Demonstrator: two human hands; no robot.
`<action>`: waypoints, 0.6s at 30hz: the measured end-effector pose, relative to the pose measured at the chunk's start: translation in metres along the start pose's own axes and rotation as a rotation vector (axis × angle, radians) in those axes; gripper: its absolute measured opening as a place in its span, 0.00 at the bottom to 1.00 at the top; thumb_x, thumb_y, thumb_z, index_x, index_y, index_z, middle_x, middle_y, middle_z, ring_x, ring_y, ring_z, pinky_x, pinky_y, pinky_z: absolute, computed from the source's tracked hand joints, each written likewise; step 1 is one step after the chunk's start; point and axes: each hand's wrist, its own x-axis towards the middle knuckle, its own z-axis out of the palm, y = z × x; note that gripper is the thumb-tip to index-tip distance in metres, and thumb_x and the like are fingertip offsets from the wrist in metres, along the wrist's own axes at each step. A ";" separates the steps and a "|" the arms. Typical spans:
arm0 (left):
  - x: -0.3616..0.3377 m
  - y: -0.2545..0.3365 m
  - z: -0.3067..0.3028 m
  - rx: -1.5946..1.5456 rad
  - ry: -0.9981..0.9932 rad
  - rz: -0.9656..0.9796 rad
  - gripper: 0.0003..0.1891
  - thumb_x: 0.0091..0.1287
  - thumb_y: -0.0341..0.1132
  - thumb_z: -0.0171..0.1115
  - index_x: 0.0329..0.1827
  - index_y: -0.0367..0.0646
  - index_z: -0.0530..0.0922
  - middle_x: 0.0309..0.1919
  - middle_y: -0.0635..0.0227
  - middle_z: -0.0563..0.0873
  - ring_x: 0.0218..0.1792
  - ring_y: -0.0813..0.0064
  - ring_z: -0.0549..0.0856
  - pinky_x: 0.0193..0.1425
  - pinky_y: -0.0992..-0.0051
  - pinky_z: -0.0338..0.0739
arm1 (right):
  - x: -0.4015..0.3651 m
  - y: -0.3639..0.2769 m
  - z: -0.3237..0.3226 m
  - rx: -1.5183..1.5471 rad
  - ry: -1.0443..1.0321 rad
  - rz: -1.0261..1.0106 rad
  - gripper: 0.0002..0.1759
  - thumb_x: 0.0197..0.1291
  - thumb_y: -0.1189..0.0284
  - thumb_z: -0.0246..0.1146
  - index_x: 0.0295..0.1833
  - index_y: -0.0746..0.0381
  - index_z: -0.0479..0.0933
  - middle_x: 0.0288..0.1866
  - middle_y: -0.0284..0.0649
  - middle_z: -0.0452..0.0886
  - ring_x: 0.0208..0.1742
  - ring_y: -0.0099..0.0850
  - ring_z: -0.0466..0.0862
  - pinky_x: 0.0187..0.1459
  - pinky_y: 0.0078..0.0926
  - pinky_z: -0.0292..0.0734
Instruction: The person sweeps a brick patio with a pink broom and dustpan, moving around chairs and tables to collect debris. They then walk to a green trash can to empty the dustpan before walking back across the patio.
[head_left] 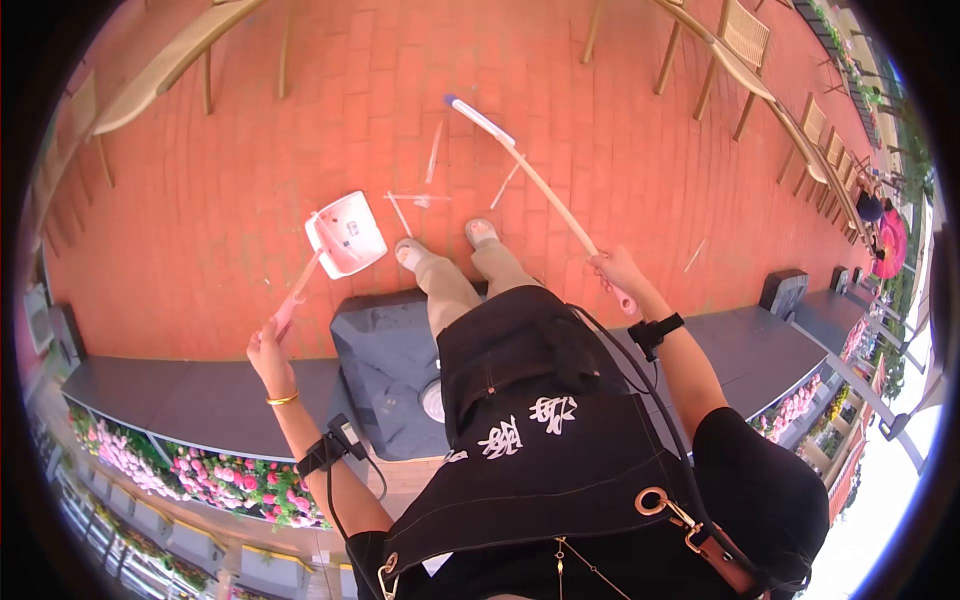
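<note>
Left grip holds dustpan; right grip broom.

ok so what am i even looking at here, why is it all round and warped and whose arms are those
There is no machine here. A person wears a camera on the head, and its wide lens looks down and bends the edges of the picture. So you see their own black apron, legs and shoes from above. Their left hand grips the pink handle of a white dustpan, low by the red brick floor. Their right hand holds a long broom stick, whose blue end reaches out ahead of the feet. A few thin pale sticks lie scattered on the bricks. Wooden chairs stand around the edges.
</note>
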 end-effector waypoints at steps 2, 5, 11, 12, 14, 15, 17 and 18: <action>-0.006 -0.003 0.005 0.000 0.013 0.014 0.12 0.57 0.28 0.54 0.35 0.24 0.68 0.36 0.51 0.76 0.38 0.64 0.80 0.44 0.73 0.77 | 0.024 -0.010 0.004 -0.631 0.185 -0.073 0.12 0.50 0.72 0.56 0.37 0.69 0.72 0.21 0.45 0.75 0.18 0.32 0.78 0.15 0.28 0.71; -0.016 -0.013 0.013 -0.027 0.052 0.028 0.10 0.57 0.28 0.54 0.33 0.26 0.68 0.34 0.53 0.76 0.36 0.65 0.80 0.44 0.73 0.77 | 0.055 -0.001 0.012 -0.857 0.257 -0.273 0.12 0.48 0.72 0.56 0.36 0.71 0.72 0.21 0.53 0.76 0.22 0.42 0.80 0.21 0.34 0.75; -0.041 -0.019 0.021 -0.091 0.112 -0.025 0.09 0.56 0.27 0.53 0.31 0.26 0.68 0.33 0.53 0.76 0.36 0.65 0.80 0.44 0.72 0.77 | 0.057 0.059 0.008 -0.898 0.055 -0.313 0.10 0.49 0.74 0.53 0.31 0.71 0.72 0.14 0.49 0.73 0.13 0.36 0.77 0.14 0.32 0.72; -0.045 -0.018 0.021 -0.089 0.105 -0.013 0.10 0.56 0.27 0.53 0.33 0.25 0.68 0.34 0.52 0.76 0.36 0.64 0.80 0.44 0.72 0.78 | 0.039 0.046 0.006 -0.907 0.044 -0.317 0.10 0.49 0.74 0.53 0.31 0.71 0.72 0.14 0.49 0.73 0.13 0.36 0.77 0.14 0.32 0.72; -0.048 -0.020 0.016 -0.087 0.110 -0.004 0.12 0.56 0.28 0.53 0.35 0.23 0.68 0.35 0.50 0.76 0.37 0.62 0.80 0.43 0.72 0.78 | -0.006 0.001 0.002 -0.707 0.001 -0.234 0.13 0.48 0.72 0.55 0.35 0.72 0.73 0.17 0.52 0.75 0.17 0.44 0.78 0.20 0.38 0.74; -0.047 -0.021 0.013 -0.080 0.112 -0.026 0.11 0.56 0.27 0.54 0.35 0.23 0.68 0.35 0.50 0.76 0.37 0.63 0.80 0.42 0.72 0.79 | -0.001 0.000 0.001 -0.709 -0.007 -0.239 0.13 0.48 0.72 0.55 0.35 0.72 0.73 0.17 0.52 0.75 0.17 0.44 0.78 0.20 0.38 0.74; -0.044 -0.021 0.008 -0.056 0.116 -0.050 0.11 0.55 0.27 0.54 0.34 0.24 0.68 0.35 0.51 0.76 0.36 0.64 0.80 0.41 0.72 0.79 | 0.011 0.001 0.000 -0.866 0.057 -0.312 0.12 0.48 0.73 0.54 0.35 0.71 0.73 0.16 0.52 0.75 0.16 0.42 0.78 0.19 0.37 0.74; -0.044 -0.023 0.009 -0.061 0.124 -0.061 0.11 0.55 0.27 0.54 0.34 0.24 0.68 0.34 0.52 0.76 0.36 0.64 0.80 0.41 0.72 0.79 | 0.016 0.004 0.010 -0.860 0.053 -0.308 0.12 0.48 0.73 0.54 0.35 0.71 0.73 0.16 0.52 0.75 0.16 0.42 0.78 0.19 0.37 0.74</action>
